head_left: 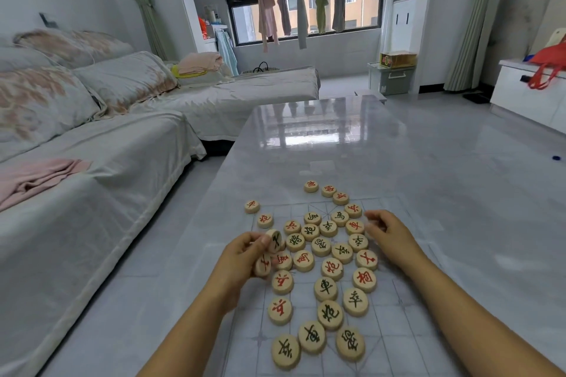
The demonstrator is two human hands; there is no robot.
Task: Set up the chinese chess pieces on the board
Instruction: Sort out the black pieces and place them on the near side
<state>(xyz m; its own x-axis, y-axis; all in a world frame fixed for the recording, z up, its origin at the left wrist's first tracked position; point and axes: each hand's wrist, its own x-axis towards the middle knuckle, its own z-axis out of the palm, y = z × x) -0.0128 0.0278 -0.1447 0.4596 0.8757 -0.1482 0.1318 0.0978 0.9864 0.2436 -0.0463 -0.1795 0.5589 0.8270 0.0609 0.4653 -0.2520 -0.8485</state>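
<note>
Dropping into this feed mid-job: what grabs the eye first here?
A loose heap of round wooden chess pieces, red and black characters up, sprawls over the faint board on the glossy table. The left hand pinches a black-marked piece tilted on edge at the heap's left side; the right hand is blurred at its right side. Clothes hang in the far window.

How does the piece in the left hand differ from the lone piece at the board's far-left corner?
The held piece shows a black character; the lone piece a red one. The held piece is tilted up, pinched by the left hand; the lone piece lies flat, untouched. Both are pale round discs.
</note>
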